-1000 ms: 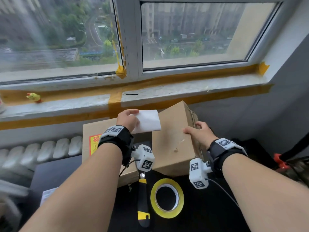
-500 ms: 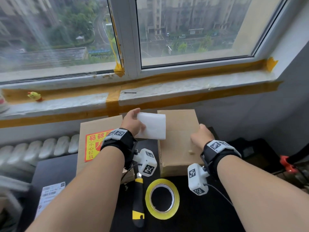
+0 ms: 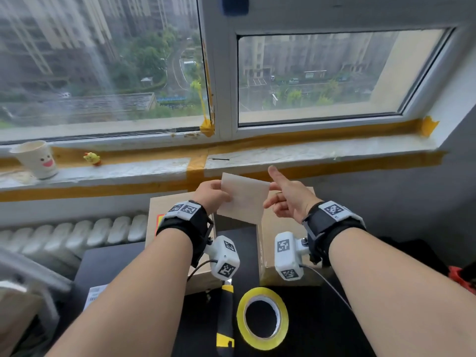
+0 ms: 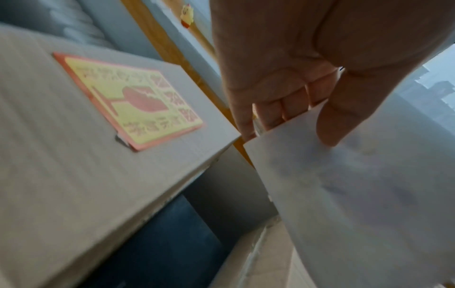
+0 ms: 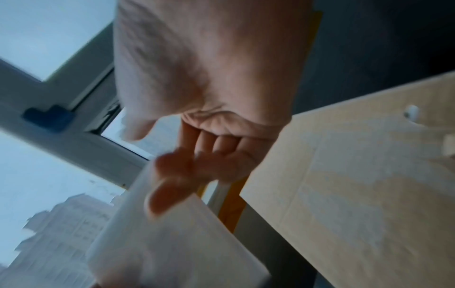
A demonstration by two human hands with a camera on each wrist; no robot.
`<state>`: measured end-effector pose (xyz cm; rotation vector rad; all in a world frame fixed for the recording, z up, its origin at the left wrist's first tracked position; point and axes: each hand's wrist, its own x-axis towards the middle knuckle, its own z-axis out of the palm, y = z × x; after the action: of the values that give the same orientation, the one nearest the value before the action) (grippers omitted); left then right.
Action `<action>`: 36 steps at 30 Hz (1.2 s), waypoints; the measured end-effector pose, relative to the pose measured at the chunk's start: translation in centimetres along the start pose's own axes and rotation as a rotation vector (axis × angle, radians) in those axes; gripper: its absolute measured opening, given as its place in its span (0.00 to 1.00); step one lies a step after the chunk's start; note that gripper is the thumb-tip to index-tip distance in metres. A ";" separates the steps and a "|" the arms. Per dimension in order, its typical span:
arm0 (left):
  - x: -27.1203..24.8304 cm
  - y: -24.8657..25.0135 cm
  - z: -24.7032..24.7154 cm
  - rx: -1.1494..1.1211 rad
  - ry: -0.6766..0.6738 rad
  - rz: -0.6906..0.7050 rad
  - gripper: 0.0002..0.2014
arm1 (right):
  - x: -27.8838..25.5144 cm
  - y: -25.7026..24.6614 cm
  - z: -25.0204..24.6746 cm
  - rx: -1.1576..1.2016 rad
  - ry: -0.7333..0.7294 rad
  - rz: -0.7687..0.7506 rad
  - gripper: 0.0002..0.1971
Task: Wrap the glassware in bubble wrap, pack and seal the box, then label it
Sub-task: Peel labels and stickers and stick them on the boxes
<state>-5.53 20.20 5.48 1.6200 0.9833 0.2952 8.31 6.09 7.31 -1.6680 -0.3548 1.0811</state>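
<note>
A white label sheet (image 3: 244, 199) is held up above the gap between two cardboard boxes. My left hand (image 3: 219, 194) pinches its left edge, thumb on the near face (image 4: 327, 124) and fingers behind. My right hand (image 3: 273, 186) is at the sheet's upper right corner: its fingertips (image 5: 172, 175) touch the sheet (image 5: 172, 243) while the thumb stands up and away. The plain brown box (image 3: 283, 228) lies flat under my right hand. No glassware or bubble wrap is in view.
A second box (image 3: 154, 220) with a red-and-yellow sticker (image 4: 128, 101) stands on the left. Yellow tape roll (image 3: 262, 318) and a black-and-yellow utility knife (image 3: 225, 318) lie on the black table near me. A paper cup (image 3: 36, 158) and a yellow toy (image 3: 92, 158) sit on the windowsill.
The plain box went from tilted to lying flat. My right hand left it and rose to the sheet's right corner. My left hand lifted the sheet higher.
</note>
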 end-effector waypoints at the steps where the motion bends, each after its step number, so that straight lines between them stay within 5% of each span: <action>1: -0.3 0.1 -0.2 0.026 0.005 0.009 0.12 | -0.2 -0.3 0.3 -0.040 -0.042 -0.014 0.27; 4: -0.5 0.2 -0.7 0.072 0.090 0.077 0.10 | -0.2 -0.8 1.5 -0.064 -0.067 -0.078 0.15; 7: -0.4 0.7 -1.5 -0.028 0.192 0.000 0.14 | 0.1 -1.0 2.3 0.006 0.037 -0.152 0.04; 10: -0.9 1.1 -2.4 -0.310 0.158 -0.115 0.09 | 0.4 -1.1 2.6 0.046 0.099 -0.190 0.06; 15: -1.4 0.6 -3.5 -0.395 0.001 -0.117 0.12 | 0.8 -1.0 3.0 0.095 0.135 -0.196 0.06; 20: -1.6 0.4 -3.6 -0.389 -0.132 -0.141 0.12 | 0.9 -1.0 3.0 0.100 0.154 -0.193 0.06; 27: -1.3 0.5 -3.5 -0.413 -0.155 -0.082 0.07 | 0.9 -0.8 3.1 -0.029 0.165 -0.172 0.04; 30: -1.3 0.9 -3.2 -0.378 -0.173 -0.071 0.04 | 0.9 -0.8 3.7 -0.390 0.128 -0.212 0.16; 33: -1.4 1.2 -2.8 -0.291 -0.198 -0.070 0.06 | 0.5 -1.2 4.5 -0.300 -0.005 -0.207 0.25; 36: -1.5 1.5 -2.6 -0.259 -0.217 -0.057 0.02 | 0.5 -1.6 5.0 -0.316 -0.004 -0.247 0.15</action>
<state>-7.53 20.87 8.06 1.3548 0.7898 0.1942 5.09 10.09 8.33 -1.8404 -0.7451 0.8759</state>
